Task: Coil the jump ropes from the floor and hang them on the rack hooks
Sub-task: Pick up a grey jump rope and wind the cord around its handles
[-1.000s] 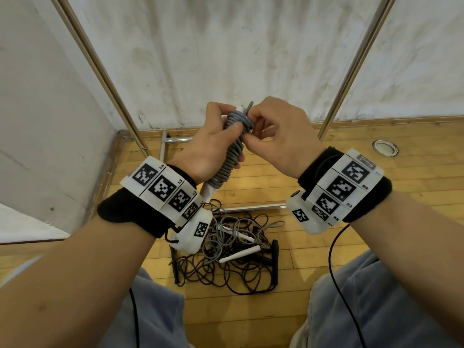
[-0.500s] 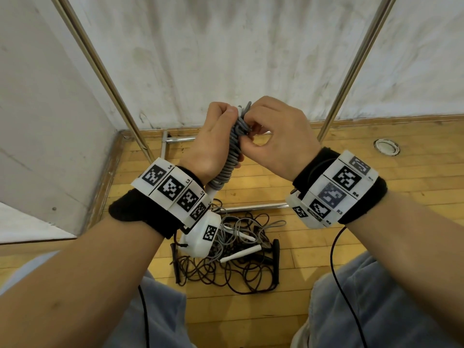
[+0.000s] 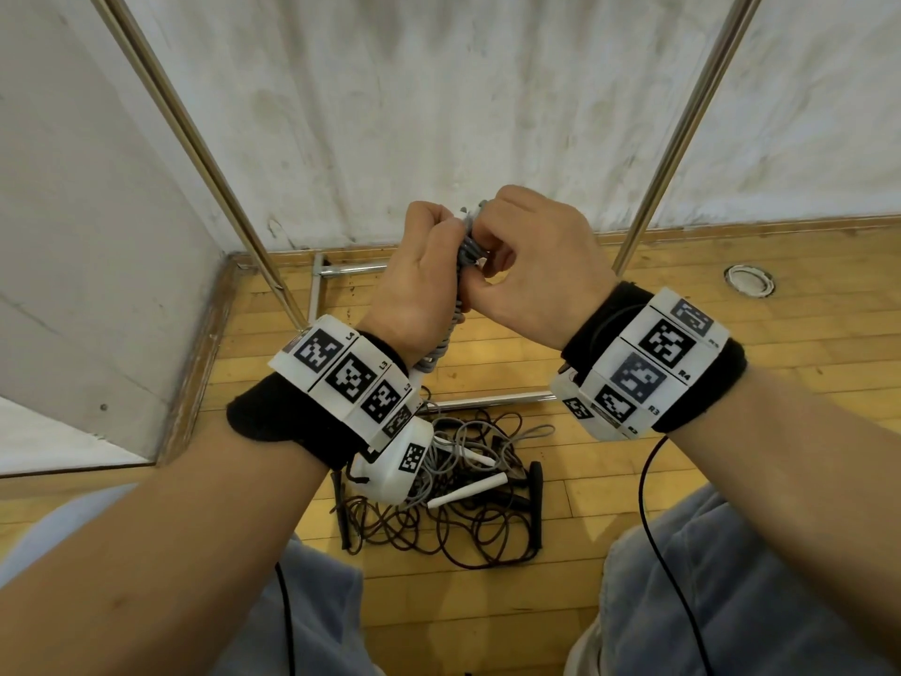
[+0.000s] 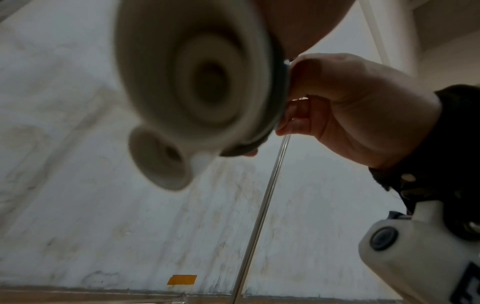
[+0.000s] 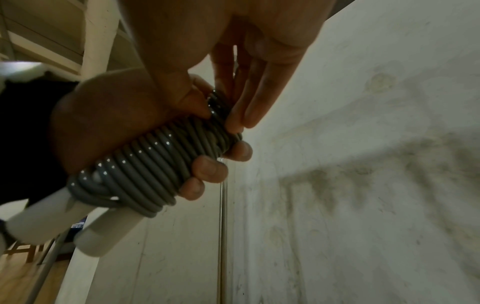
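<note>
A grey jump rope (image 5: 155, 162) is wound in tight turns around its two white handles (image 5: 49, 220). My left hand (image 3: 429, 270) grips this bundle around its middle, upright at chest height in front of the wall. My right hand (image 3: 497, 265) pinches the rope at the bundle's top end, where its fingertips (image 5: 233, 121) press against the last turns. In the head view only a short strip of the grey coil (image 3: 467, 248) shows between the hands. More jump ropes (image 3: 453, 495), dark and grey with white and black handles, lie tangled on the wooden floor below.
Two slanted metal rack poles (image 3: 195, 139) (image 3: 682, 129) rise on either side of the hands, and the rack's base bar (image 3: 492, 397) lies on the floor behind the pile. No hooks are in view. A white wall is close ahead, with a round floor fitting (image 3: 748, 279) at right.
My left hand has rolled over the bundle and now hides most of it. Both hands have closed together, with the right fingers working at the top end.
</note>
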The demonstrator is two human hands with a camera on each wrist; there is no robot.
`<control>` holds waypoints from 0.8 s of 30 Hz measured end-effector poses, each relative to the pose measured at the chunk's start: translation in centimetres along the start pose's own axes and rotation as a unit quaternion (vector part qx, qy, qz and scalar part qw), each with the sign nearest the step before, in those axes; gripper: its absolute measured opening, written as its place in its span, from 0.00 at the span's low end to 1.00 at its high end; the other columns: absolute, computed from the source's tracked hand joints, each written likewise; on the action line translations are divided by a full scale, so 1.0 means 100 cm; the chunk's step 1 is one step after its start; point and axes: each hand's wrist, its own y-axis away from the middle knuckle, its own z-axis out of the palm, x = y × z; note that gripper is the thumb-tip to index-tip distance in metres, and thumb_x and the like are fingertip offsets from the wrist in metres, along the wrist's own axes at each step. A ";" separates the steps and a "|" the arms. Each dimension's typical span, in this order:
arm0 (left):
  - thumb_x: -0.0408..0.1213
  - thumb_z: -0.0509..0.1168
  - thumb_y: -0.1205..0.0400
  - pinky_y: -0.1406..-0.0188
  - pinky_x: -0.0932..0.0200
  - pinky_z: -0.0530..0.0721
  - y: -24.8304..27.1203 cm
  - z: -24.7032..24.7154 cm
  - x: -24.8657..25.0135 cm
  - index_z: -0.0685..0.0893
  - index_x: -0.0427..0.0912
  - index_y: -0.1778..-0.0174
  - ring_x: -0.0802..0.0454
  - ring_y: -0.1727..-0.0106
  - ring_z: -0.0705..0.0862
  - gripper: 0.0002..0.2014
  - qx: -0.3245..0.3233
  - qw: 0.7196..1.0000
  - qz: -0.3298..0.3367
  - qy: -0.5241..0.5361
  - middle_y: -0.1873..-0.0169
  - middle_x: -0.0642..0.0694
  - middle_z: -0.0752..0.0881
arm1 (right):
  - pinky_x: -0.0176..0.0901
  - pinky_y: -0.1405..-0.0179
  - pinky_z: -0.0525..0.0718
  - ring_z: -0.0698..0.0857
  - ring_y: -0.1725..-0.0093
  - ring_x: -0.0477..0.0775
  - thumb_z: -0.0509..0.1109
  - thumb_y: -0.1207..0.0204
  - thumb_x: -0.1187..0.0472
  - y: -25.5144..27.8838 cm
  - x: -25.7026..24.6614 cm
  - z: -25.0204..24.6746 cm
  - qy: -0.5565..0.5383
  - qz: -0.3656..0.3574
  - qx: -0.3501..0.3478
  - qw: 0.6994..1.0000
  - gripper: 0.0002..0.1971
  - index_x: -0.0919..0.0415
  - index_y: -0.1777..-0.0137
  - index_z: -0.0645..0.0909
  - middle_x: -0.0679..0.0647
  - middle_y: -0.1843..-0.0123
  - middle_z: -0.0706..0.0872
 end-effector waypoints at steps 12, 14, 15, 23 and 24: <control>0.40 0.51 0.13 0.68 0.47 0.80 -0.001 0.001 0.001 0.68 0.47 0.55 0.48 0.67 0.77 0.06 -0.015 0.999 -0.023 0.033 0.63 0.47 0.75 | 0.54 0.64 0.80 0.78 0.67 0.57 0.71 0.33 0.61 -0.002 -0.001 -0.003 0.002 0.033 -0.017 0.999 0.08 0.64 0.66 0.76 0.54 0.66 0.77; 0.40 0.50 0.14 0.70 0.49 0.82 0.000 0.002 0.003 0.66 0.50 0.56 0.50 0.68 0.78 0.05 -0.021 0.999 -0.031 0.031 0.64 0.46 0.75 | 0.55 0.64 0.80 0.78 0.67 0.57 0.71 0.34 0.62 -0.003 0.000 -0.005 -0.004 0.033 -0.006 0.999 0.07 0.64 0.67 0.76 0.55 0.66 0.78; 0.40 0.50 0.14 0.72 0.50 0.84 0.001 0.002 0.004 0.66 0.50 0.56 0.52 0.69 0.78 0.05 -0.023 0.999 -0.035 0.029 0.64 0.47 0.75 | 0.55 0.65 0.80 0.77 0.68 0.57 0.70 0.34 0.62 -0.003 0.000 -0.006 -0.007 0.028 0.005 1.000 0.07 0.64 0.68 0.76 0.55 0.67 0.77; 0.38 0.51 0.14 0.77 0.59 0.83 0.001 -0.003 0.011 0.65 0.51 0.56 0.60 0.79 0.78 0.06 0.001 0.998 -0.041 0.045 0.66 0.47 0.77 | 0.54 0.64 0.84 0.82 0.66 0.57 0.69 0.31 0.67 0.002 0.002 -0.004 -0.021 -0.002 0.043 0.999 0.04 0.68 0.63 0.82 0.60 0.63 0.82; 0.38 0.51 0.14 0.78 0.59 0.83 0.002 -0.004 0.011 0.65 0.51 0.56 0.60 0.79 0.79 0.06 -0.001 0.998 -0.039 0.041 0.66 0.47 0.77 | 0.55 0.64 0.84 0.82 0.65 0.58 0.69 0.31 0.67 0.002 0.002 -0.004 -0.021 -0.004 0.038 0.999 0.04 0.68 0.62 0.82 0.60 0.63 0.82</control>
